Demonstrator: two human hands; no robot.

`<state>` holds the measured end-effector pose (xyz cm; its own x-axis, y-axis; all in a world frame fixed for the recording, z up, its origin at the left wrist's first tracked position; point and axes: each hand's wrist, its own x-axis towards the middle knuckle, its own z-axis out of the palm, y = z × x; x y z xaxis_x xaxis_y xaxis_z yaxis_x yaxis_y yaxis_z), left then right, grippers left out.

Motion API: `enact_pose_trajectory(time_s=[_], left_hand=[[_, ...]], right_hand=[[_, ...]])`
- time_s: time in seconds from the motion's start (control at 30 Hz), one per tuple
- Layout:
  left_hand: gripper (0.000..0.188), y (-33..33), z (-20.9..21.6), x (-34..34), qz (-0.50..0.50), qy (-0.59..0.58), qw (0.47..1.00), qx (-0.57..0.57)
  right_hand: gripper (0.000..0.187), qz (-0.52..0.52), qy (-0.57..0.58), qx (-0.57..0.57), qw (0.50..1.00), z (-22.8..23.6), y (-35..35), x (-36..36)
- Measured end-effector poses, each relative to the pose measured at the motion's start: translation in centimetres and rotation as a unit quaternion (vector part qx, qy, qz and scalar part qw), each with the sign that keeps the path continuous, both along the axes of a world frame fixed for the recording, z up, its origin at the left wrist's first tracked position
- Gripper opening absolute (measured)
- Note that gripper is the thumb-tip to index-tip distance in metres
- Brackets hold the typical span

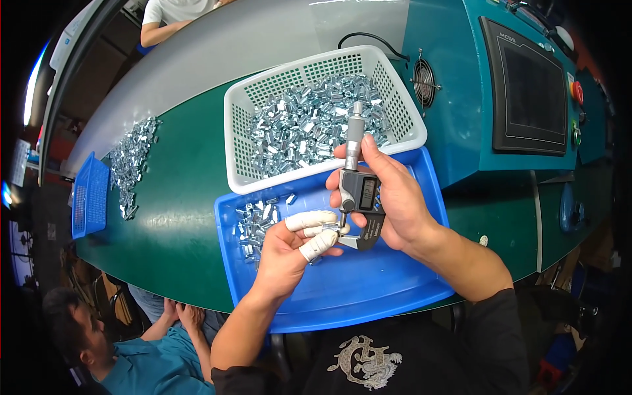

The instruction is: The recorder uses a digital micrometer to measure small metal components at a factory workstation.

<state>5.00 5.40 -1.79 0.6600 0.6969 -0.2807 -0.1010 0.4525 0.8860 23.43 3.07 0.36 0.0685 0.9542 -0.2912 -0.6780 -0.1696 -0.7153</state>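
My right hand (pixel 398 201) is closed around a digital micrometer (pixel 356 148), its thimble pointing away from me and its small display facing up. White finger cots cover some fingertips of my left hand (pixel 289 250). Between those fingers I pinch a small shiny metal part (pixel 331 228), which sits at the micrometer's jaws; whether both jaws touch it I cannot tell. Both hands are above a blue tray (pixel 388 289), where several loose metal parts (pixel 253 227) lie at the left. Behind it, a white perforated basket (pixel 240 172) holds a heap of the same parts.
A teal machine (pixel 454 85) with a dark screen (pixel 534 92) and a red button (pixel 577 92) stands at the right. On the green table (pixel 178 191), a pile of metal parts (pixel 133 158) lies left, beside a blue basket (pixel 91 197). One person (pixel 158 355) sits at lower left, another (pixel 172 16) at the far side.
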Motion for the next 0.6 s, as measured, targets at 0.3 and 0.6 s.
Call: enact_pose_trajectory(time_s=[0.3, 0.6], left_hand=[[0.027, -0.03, 0.05, 0.16, 0.003, 0.009, 1.0, 0.012], [0.025, 0.21, -0.1, -0.12, -0.009, -0.002, 1.0, -0.006]], right_hand=[[0.04, -0.007, -0.027, -0.004, 1.0, 0.16, 0.12, -0.25], [0.04, -0.005, 0.001, -0.013, 1.0, -0.02, 0.11, -0.05]])
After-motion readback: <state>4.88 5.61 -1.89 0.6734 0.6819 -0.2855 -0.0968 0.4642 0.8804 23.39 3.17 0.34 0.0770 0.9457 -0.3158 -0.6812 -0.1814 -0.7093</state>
